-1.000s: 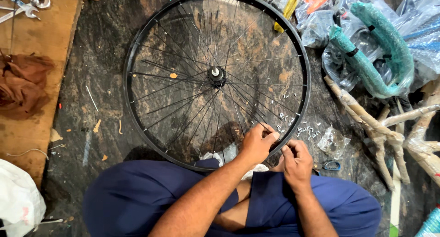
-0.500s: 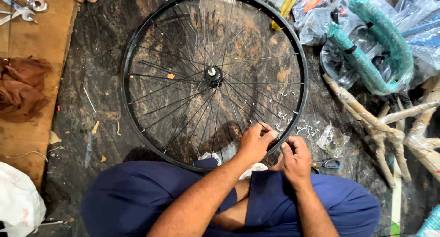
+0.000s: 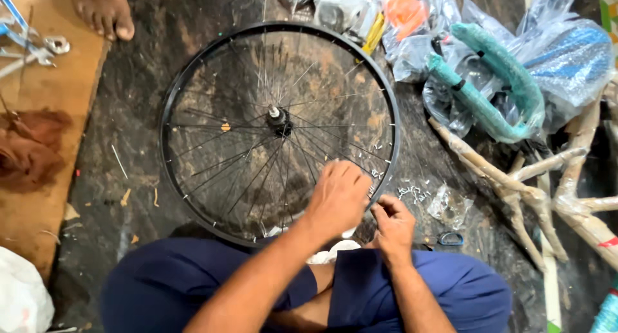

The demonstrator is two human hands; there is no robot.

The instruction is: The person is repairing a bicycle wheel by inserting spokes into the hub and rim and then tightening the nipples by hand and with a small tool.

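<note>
Left hand [image 3: 338,194] curls over thin steel spokes [image 3: 257,172]; right hand [image 3: 393,223] pinches narrowly — black round wheel rim [image 3: 168,108] lies flat.

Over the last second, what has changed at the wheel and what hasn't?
The left hand moved slightly up over the spokes, away from the right hand, which stayed at the near rim with its fingers pinched together. Nothing was visibly picked up or released. The black spoked bicycle wheel stayed flat on the dark floor, as did the loose small metal pieces.
</note>
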